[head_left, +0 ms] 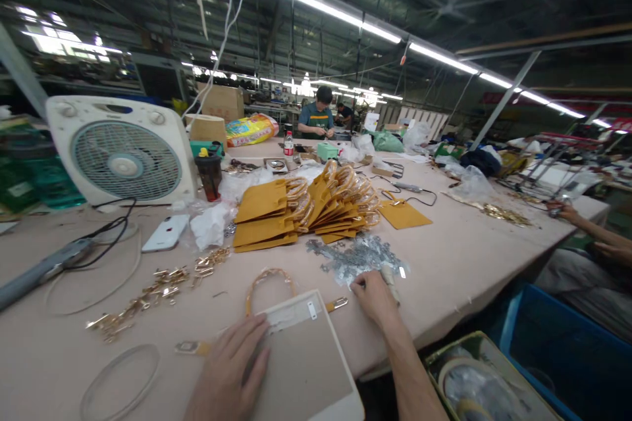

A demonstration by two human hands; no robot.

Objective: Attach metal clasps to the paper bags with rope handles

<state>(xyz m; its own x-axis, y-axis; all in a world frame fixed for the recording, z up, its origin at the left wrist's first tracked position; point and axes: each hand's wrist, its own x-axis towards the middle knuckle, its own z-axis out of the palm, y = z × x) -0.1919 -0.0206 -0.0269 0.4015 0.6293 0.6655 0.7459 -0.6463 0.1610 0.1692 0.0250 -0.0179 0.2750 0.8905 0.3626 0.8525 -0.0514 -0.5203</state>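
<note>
My left hand [230,368] lies flat, fingers stretched, on a grey board with a white rim [306,368] at the table's front edge. Under the board's far edge a yellow bag piece with a looped handle [269,276] and gold end clips [338,304] sticks out. My right hand [378,299] reaches to the near edge of a heap of small silver metal plates [355,258], fingers curled in a pinch on something I cannot make out. A small light-coloured tool [390,274] lies by its fingers.
A stack of yellow bags with gold handles [306,210] sits mid-table. Gold clips [148,296], a white phone [165,232], a white fan [121,151] and cables lie left. Another person's arm [592,230] rests at right. A blue crate [563,348] and a green bin [474,375] stand below.
</note>
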